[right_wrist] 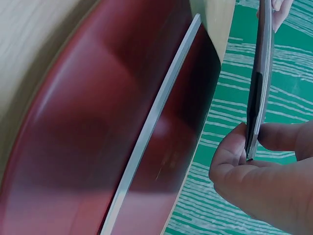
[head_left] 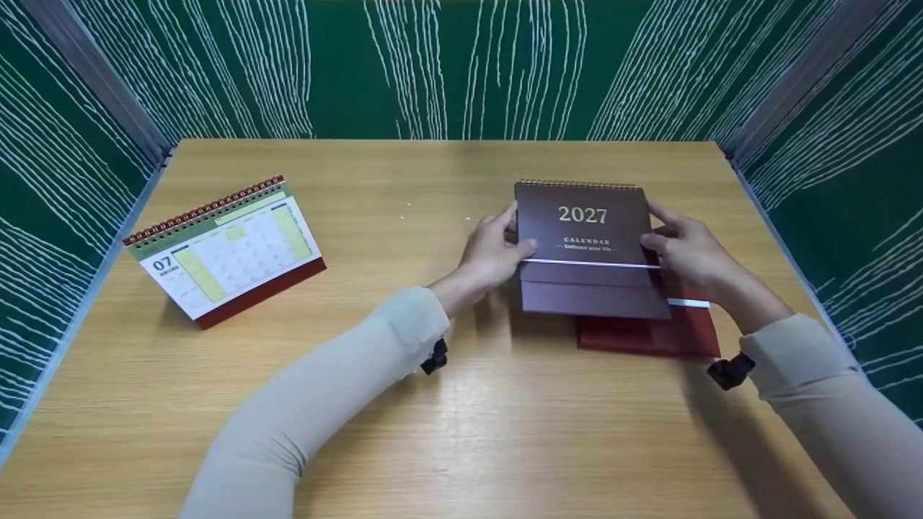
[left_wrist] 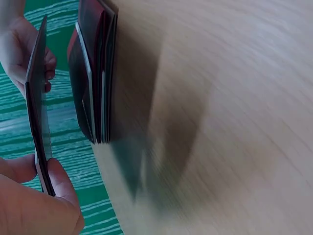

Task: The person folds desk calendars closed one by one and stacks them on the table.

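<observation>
A dark brown 2027 desk calendar (head_left: 584, 231), folded flat with its spiral binding at the far edge, is held above the table. My left hand (head_left: 494, 249) pinches its left edge between thumb and fingers; my right hand (head_left: 689, 249) pinches the right edge. Both wrist views show the brown calendar (left_wrist: 35, 98) edge-on between the thumb and fingers. Beneath it lies a red calendar (head_left: 649, 337) with a pale strip across it, partly hidden in the head view. From the left wrist, dark and red layers of a stack (left_wrist: 93, 73) show on the table.
At the left a desk calendar (head_left: 238, 252) stands propped open, tilted, showing a page marked 07 above a red base. A few tiny white scraps (head_left: 407, 209) lie on the wooden table (head_left: 447, 432). Green walls with white streaks enclose the back and sides.
</observation>
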Demonstrator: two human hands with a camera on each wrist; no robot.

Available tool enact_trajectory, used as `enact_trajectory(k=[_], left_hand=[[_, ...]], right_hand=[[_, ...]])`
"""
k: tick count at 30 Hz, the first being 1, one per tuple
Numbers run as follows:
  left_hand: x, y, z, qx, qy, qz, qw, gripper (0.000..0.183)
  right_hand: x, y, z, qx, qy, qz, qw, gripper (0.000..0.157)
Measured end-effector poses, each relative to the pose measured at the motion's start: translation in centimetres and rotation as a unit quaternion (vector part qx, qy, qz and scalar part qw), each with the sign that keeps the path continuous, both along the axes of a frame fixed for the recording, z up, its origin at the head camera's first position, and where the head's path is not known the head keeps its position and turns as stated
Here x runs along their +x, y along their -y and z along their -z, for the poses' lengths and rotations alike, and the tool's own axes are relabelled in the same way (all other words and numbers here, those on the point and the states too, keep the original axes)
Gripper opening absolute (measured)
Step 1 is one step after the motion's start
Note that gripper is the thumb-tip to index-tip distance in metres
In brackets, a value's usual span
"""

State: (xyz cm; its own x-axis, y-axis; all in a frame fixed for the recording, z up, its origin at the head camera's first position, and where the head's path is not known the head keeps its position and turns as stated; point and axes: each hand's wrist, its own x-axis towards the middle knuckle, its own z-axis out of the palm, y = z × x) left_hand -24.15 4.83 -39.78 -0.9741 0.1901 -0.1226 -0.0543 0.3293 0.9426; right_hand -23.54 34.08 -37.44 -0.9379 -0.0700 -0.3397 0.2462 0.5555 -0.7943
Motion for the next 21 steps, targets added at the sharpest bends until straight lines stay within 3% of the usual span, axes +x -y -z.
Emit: enact_trajectory(k=[13, 21], left_hand=[[0.9, -4.3, 0.8, -0.008, 0.007, 0.015, 0.9998, 0.072], [1.6, -6.0, 1.3, -0.038, 0.012, 0.025, 0.9989, 0.071]], right_hand=[[1.2, -4.4, 0.7, 0.035, -0.006, -0.01, 0.999, 0.068], [2.0, -6.2, 1.5, 0.047, 0.021, -0.012, 0.999, 0.066]])
